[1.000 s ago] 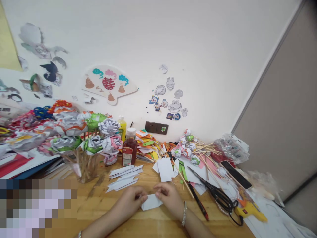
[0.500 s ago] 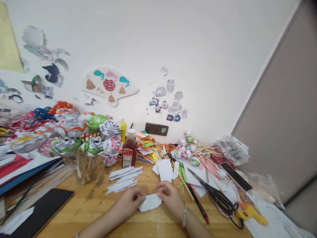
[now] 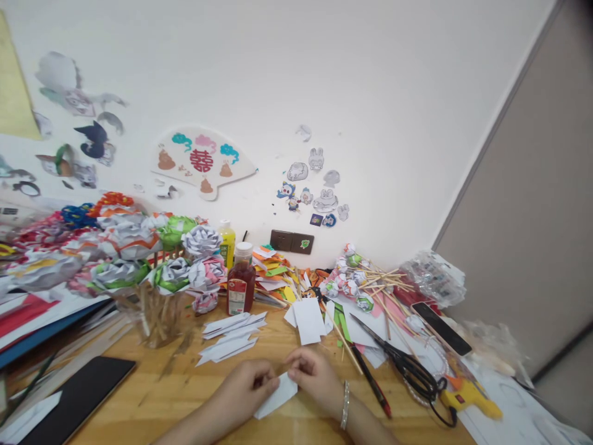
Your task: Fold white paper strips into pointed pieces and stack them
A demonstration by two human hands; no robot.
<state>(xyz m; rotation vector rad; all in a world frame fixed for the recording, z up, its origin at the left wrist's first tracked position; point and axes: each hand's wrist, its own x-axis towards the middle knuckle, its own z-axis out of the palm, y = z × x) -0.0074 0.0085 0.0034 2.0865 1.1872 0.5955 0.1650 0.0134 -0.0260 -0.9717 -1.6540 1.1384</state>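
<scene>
Apparently Mid-Crease

The left hand (image 3: 252,386) and the right hand (image 3: 316,378) both pinch one folded white paper slip (image 3: 277,397), which sits between them at the near side of the wooden table (image 3: 185,402). The step looks like creasing; the next move likely calls for matched edges and firm thumb pressure. Counted nearby: one sauce bottle (image 3: 241,287), one yellow bottle (image 3: 227,247), one pair of black scissors (image 3: 410,371), one black-and-red pen (image 3: 370,378), one yellow glue gun (image 3: 472,397). The stacked folded slips (image 3: 231,340) overlap too much to count.

The white fan (image 3: 206,176) on the wall (image 3: 393,123) bears the red double-happiness character 囍 (image 3: 202,161). The print on the dark red bottle (image 3: 241,281) and on the yellow bottle (image 3: 227,240) behind it is too small to read.
</scene>
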